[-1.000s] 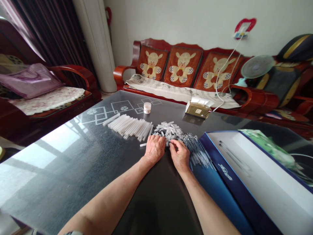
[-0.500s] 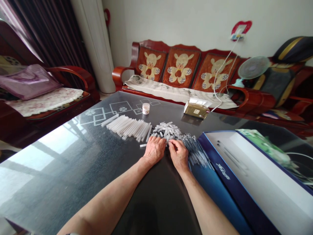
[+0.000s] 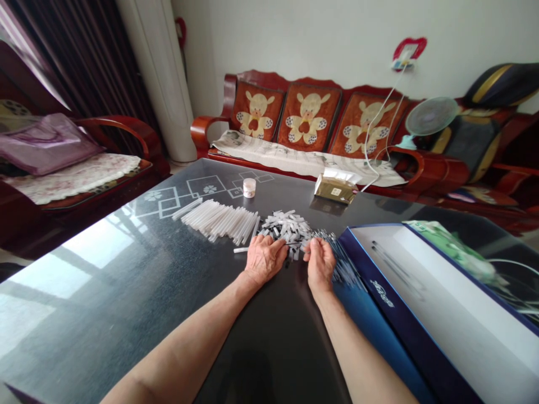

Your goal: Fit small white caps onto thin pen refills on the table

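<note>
My left hand (image 3: 266,260) is closed around a white tube (image 3: 240,250), which looks like a pen barrel; its end sticks out to the left. A thin dark rod (image 3: 293,243), like a pen refill, spans the gap between my hands. My right hand (image 3: 320,262) pinches near its right end, though the fingertips partly hide the hold. Just beyond the hands lies a heap of short white pieces (image 3: 290,223) mixed with small black ones. To the left is a row of white tubes (image 3: 221,220); many thin dark refills (image 3: 347,268) lie by my right hand.
A long blue box (image 3: 379,292) with a white inside stands at the right, a few rods in it and a green packet (image 3: 455,249) beside it. A small white cup (image 3: 249,188) and a tissue pack (image 3: 336,187) stand farther back on the dark glossy table (image 3: 168,286).
My right hand has moved right, away from my left hand, and the dark rod now shows between them. My left hand stays nearly in place, with the white tube showing farther out to the left.
</note>
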{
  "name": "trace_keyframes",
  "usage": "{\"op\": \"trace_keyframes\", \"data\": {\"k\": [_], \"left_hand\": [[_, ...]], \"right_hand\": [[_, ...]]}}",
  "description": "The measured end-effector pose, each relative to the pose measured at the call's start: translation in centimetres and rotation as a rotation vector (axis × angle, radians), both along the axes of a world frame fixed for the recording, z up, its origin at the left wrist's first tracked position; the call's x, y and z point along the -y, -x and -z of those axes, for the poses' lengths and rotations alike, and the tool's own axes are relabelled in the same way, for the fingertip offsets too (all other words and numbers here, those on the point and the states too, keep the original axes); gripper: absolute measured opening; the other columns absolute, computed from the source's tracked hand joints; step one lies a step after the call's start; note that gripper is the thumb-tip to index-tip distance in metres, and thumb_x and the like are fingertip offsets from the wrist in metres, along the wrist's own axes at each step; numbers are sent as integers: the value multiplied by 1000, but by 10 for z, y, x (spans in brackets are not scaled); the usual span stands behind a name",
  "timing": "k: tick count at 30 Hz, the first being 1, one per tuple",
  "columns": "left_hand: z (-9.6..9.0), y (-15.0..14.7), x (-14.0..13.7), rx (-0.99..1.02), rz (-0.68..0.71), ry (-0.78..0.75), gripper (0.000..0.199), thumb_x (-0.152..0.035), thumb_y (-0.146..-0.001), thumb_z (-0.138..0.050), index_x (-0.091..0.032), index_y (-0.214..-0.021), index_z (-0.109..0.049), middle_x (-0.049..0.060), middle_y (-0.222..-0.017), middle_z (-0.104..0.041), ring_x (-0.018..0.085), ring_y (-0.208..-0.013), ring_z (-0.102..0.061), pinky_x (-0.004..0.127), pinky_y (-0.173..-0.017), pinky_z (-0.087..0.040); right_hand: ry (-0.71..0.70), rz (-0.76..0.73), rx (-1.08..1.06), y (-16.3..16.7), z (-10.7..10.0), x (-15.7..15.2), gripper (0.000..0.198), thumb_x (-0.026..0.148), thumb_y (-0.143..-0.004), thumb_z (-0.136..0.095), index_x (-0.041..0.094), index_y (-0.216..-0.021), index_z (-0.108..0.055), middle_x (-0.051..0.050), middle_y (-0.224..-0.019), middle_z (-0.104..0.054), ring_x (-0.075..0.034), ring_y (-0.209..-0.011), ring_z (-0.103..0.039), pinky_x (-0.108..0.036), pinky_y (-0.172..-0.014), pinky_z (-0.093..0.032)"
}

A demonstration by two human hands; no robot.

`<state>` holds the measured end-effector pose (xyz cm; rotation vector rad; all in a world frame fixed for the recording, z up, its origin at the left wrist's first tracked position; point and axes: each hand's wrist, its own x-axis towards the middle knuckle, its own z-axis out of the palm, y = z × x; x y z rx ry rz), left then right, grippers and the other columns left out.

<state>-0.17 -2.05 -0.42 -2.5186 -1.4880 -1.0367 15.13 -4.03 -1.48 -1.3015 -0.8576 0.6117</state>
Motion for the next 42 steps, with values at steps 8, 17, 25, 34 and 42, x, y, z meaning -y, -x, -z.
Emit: {"op": "trace_keyframes", "data": {"k": [8, 17, 25, 34, 42], "left_hand": [[2, -1, -1, -15, -19, -7, 26, -34, -92, -48, -26, -86, -72, 4, -72, -61, 20, -75, -52, 34, -76, -36], [2, -1, -1, 3, 12, -34, 27, -33, -92, -48, -23, -79, -70, 4, -71, -59, 20, -75, -51, 33, -76, -36], [3, 2, -4, -2, 34, -55, 29, -35, -95, -44, -23, -103, -70, 7, -80, -61, 21, -79, -50, 35, -78, -37], [5, 1, -5, -3, 58, -42, 31, -28, -95, -41, -22, -110, -68, 8, -82, -60, 22, -79, -49, 36, -79, -38], [-3, 1, 0, -5, 116, -125, 28, -28, -95, -44, -28, -110, -68, 7, -98, -63, 22, -87, -51, 39, -86, -38]], "right_hand": [[-314, 76, 818, 16, -11, 11, 28, 27, -89, -50, 19, -114, -59, -16, -125, -58, -27, -123, -50, -48, -104, -39], [-218, -69, 1144, 18, -13, 16, 25, 16, -93, -44, 19, -101, -67, -9, -99, -70, -21, -95, -63, -40, -96, -42], [-37, -88, 1248, -18, -28, 16, 23, 16, -90, -46, 20, -95, -68, -8, -92, -63, -19, -85, -60, -29, -79, -46], [398, 169, 1411, -88, -24, -2, 19, 10, -82, -50, 19, -85, -66, -6, -79, -58, -15, -61, -48, -27, -58, -35], [314, 160, 1334, -77, -31, 1, 22, 11, -83, -46, 14, -92, -66, -13, -90, -61, -22, -76, -58, -33, -70, -45]]}}
